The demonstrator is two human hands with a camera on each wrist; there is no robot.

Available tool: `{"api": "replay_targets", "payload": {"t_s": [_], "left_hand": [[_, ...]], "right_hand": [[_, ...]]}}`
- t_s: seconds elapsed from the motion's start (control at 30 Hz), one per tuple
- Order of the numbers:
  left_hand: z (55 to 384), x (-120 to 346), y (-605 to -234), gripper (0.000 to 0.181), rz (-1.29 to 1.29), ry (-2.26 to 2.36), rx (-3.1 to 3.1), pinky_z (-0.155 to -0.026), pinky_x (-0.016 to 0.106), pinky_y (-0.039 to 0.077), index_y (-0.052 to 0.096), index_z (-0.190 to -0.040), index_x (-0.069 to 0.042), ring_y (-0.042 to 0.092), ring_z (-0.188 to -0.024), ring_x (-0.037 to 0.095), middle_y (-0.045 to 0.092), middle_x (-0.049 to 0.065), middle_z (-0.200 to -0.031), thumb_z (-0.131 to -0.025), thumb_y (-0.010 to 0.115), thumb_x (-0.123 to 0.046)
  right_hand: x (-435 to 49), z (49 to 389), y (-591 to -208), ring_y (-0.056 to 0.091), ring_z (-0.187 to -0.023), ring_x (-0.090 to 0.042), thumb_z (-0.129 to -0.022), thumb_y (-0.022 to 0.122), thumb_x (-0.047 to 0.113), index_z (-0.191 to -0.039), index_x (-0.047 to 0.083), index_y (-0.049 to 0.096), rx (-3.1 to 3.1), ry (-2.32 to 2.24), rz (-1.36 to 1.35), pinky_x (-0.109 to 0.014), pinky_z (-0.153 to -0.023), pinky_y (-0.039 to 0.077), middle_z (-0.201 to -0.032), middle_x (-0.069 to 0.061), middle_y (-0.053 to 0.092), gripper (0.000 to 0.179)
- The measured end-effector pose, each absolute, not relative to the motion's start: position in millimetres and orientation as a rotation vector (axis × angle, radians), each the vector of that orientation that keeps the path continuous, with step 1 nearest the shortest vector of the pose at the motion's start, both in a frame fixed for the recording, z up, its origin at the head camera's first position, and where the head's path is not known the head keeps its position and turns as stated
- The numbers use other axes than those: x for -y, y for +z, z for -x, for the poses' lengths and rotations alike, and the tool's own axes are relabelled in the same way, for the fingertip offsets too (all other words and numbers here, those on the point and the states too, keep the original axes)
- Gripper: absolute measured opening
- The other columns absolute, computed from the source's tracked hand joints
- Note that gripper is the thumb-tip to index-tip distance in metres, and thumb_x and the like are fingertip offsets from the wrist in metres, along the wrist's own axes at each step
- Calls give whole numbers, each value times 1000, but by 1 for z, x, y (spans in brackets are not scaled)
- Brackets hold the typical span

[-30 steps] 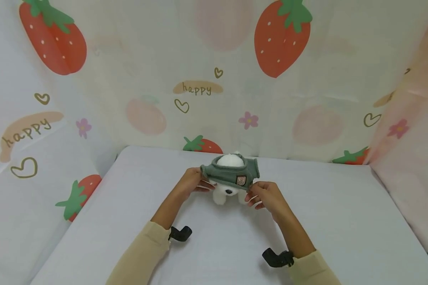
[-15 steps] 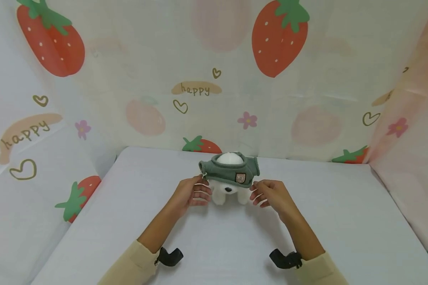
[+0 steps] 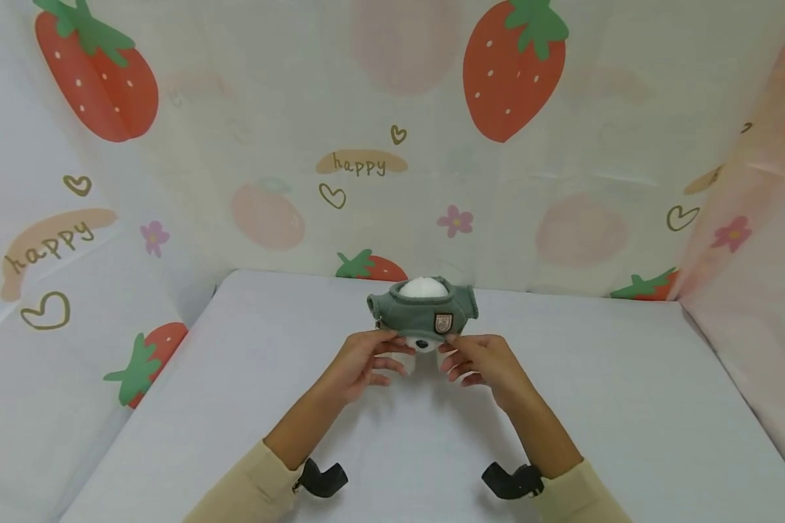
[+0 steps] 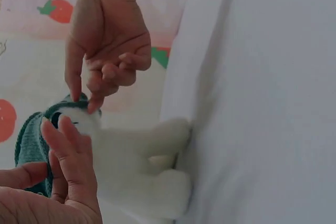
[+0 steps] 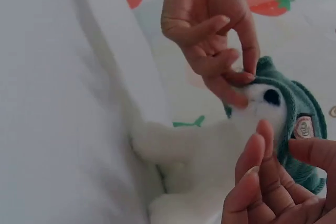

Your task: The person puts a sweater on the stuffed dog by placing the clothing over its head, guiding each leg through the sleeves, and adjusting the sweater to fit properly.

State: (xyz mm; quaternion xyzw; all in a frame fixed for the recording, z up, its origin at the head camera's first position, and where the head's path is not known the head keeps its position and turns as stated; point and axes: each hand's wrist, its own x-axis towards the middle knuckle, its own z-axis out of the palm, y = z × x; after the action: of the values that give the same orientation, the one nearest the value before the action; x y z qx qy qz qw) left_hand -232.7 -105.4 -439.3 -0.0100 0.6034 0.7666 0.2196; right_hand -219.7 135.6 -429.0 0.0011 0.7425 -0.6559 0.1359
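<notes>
A white plush toy (image 4: 134, 184) with a dark nose stands on its legs near the back of the table. A small green knitted sweater (image 3: 412, 314) with a shield-shaped patch (image 3: 443, 323) sits over its head, the white crown showing through the neck opening. My left hand (image 3: 369, 363) pinches the sweater's front hem on the left, thumb outside and fingers under the edge. Opposite it, my right hand (image 3: 487, 361) pinches the hem just below the patch. Between the hands the nose (image 5: 272, 96) peeks out below the hem; the eyes are hidden.
A white-covered table (image 3: 615, 392) spreads around the toy. Behind and beside it hangs a strawberry-print cloth (image 3: 497, 181). Black wrist-worn mounts (image 3: 323, 479) stick out inward from both sleeves.
Both hands have come inward along the hem, nearer the nose. The left first eased off the sweater's left side, then took the front hem. The sweater has shifted slightly.
</notes>
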Motion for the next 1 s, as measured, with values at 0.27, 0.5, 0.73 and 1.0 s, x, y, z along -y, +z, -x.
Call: {"api": "replay_targets", "payload": {"t_s": [0.27,0.5,0.73,1.0], "left_hand": [[229,101,-450,20,11,2299,-1444,-75,30,60,60,-107,3,76,-86,20,73,4,-97,-104,47,-12],[227,101,-458,28,50,2436,-1116,-89,32,57,56,-85,-4,73,-99,23,75,13,-101,-104,36,-8],[230,105,-467,24,60,2410,-1119,-94,37,55,59,-101,-2,72,-105,27,73,14,-105,-103,39,-13],[239,109,-472,56,153,2365,-1406,-87,38,56,44,-137,5,70,-104,31,69,13,-109,-107,40,-43]], "right_hand": [[-140,221,-439,66,-69,-16,-100,59,20,-96,3,73,-1962,-1993,-43,-27,-63,52,-78,-3,70,23],[-143,216,-444,68,-69,-19,-94,62,16,-90,-1,74,-2086,-1866,12,-30,-62,50,-77,-6,72,21],[-140,219,-457,69,-73,-20,-97,62,17,-100,-6,72,-2036,-1883,85,-31,-64,51,-80,-5,72,26],[-167,242,-451,69,-80,-17,-104,54,21,-121,-12,63,-2022,-1959,20,-30,-73,56,-89,-5,73,38]]}}
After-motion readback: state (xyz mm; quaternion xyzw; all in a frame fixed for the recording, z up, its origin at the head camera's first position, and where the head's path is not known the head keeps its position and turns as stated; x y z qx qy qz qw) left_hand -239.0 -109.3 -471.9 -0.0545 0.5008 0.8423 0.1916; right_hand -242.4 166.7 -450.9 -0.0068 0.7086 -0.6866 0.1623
